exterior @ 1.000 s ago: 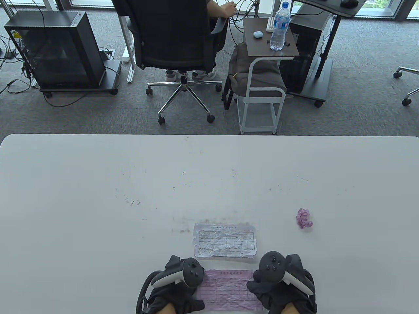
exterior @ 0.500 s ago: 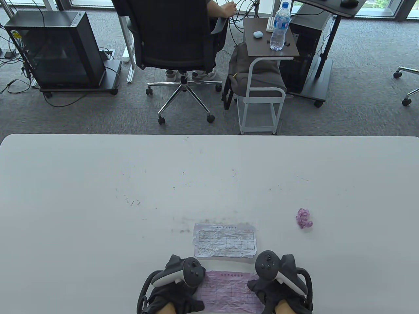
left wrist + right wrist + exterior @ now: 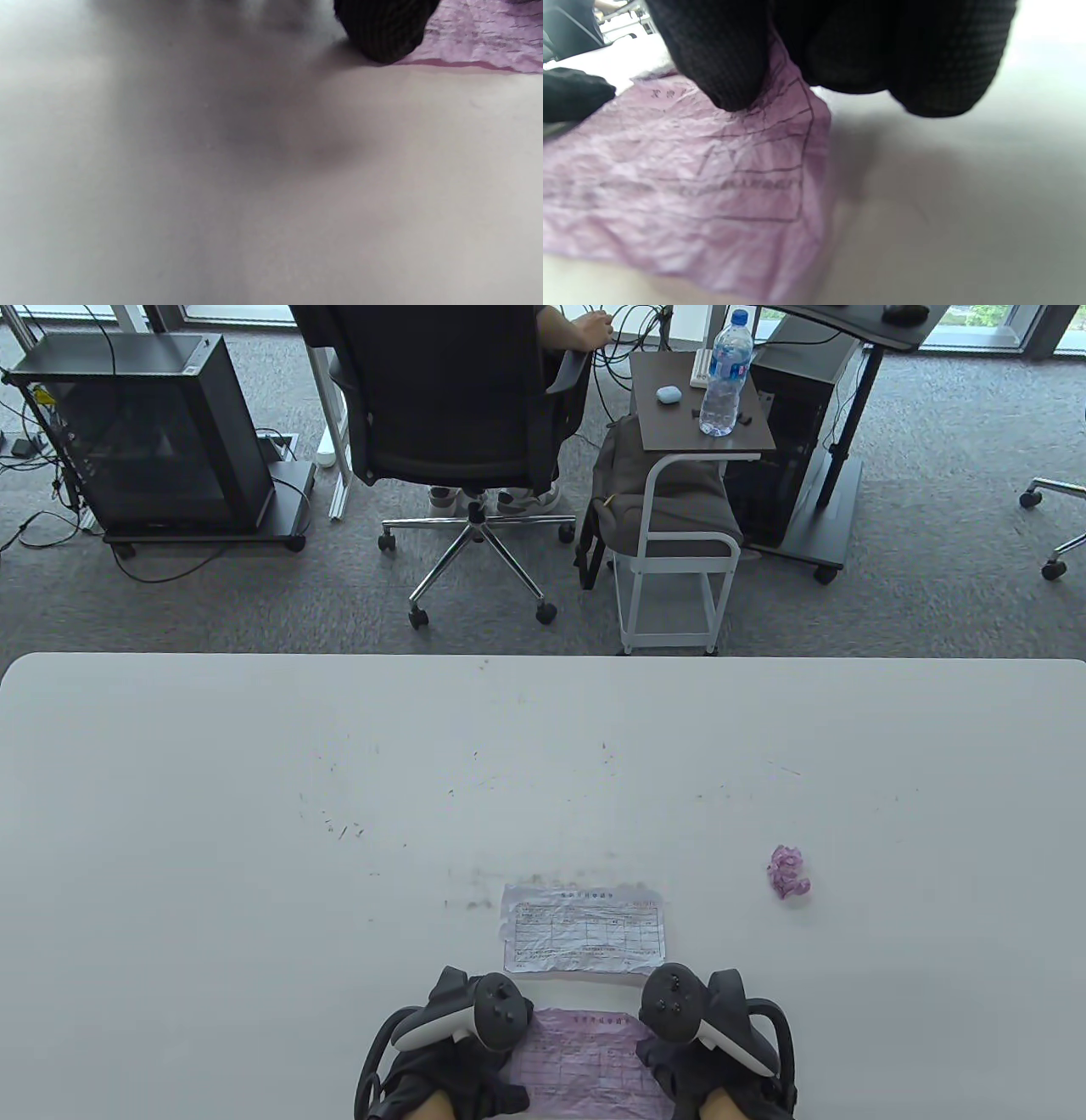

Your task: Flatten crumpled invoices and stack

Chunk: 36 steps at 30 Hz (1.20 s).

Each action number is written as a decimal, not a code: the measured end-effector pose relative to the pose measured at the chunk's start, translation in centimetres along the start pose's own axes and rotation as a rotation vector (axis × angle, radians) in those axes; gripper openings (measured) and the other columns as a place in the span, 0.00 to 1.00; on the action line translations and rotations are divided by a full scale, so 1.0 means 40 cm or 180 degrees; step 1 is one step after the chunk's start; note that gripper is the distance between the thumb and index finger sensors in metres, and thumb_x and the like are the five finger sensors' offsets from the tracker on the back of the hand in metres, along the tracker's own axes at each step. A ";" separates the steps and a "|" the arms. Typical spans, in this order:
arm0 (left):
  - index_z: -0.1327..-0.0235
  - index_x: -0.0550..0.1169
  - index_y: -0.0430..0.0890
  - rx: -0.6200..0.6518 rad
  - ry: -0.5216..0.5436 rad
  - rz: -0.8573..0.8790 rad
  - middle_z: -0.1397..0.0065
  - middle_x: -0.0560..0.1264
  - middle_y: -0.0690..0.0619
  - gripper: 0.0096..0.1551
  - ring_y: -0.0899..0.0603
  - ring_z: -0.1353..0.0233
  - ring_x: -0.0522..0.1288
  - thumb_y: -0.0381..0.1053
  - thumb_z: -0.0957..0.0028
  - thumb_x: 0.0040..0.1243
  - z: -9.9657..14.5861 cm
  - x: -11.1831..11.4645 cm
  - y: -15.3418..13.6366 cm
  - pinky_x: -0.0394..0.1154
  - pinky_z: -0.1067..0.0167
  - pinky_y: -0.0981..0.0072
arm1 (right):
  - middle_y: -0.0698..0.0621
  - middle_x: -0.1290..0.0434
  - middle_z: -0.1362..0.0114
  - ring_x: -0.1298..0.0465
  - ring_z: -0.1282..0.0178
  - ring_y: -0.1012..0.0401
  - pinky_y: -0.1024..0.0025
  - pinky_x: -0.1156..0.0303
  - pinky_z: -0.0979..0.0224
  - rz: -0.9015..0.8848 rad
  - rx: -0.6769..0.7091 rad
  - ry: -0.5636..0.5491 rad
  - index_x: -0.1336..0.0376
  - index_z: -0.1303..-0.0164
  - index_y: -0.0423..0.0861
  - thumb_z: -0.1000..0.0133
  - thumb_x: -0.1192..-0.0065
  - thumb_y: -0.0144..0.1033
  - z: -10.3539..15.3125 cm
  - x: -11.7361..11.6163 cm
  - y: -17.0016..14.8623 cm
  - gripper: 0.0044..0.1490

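Note:
A pink invoice (image 3: 585, 1056) lies spread and wrinkled at the table's near edge. My left hand (image 3: 462, 1044) rests on its left end and my right hand (image 3: 691, 1044) presses on its right end. In the right wrist view my fingertips (image 3: 729, 72) press on the pink sheet (image 3: 683, 178). In the left wrist view one fingertip (image 3: 384, 29) touches the sheet's edge (image 3: 479, 38). A flattened white invoice (image 3: 584, 929) lies just beyond. A crumpled pink ball (image 3: 788, 873) sits to the right.
The white table (image 3: 254, 814) stretches far to the left and back, with small dark specks. Beyond its far edge stand an office chair (image 3: 462, 432), a small side table with a water bottle (image 3: 725, 373) and a computer case (image 3: 144, 432).
My right hand has slid leftward along the pink invoice, covering more of its right end. My left hand and the other papers have not moved.

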State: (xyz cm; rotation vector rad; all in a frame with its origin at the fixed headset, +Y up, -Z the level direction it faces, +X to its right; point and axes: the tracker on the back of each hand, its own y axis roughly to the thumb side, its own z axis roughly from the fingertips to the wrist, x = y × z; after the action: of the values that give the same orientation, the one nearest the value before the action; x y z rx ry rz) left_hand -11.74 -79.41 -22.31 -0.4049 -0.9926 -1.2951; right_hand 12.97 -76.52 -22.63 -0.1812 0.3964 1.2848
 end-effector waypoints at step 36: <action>0.22 0.37 0.51 -0.0055 0.0118 0.0030 0.27 0.23 0.39 0.55 0.20 0.29 0.24 0.60 0.41 0.60 0.007 -0.012 -0.012 0.39 0.35 0.27 | 0.39 0.21 0.42 0.16 0.57 0.56 0.64 0.16 0.58 -0.1083 0.0976 -0.0862 0.38 0.36 0.42 0.44 0.33 0.30 0.059 0.111 -0.023 0.26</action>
State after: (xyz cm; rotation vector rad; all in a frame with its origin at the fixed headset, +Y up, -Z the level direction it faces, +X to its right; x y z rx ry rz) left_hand -12.27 -79.03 -22.67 -0.3971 -0.9480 -1.2992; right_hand 15.27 -71.98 -22.24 0.1782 0.3087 0.8849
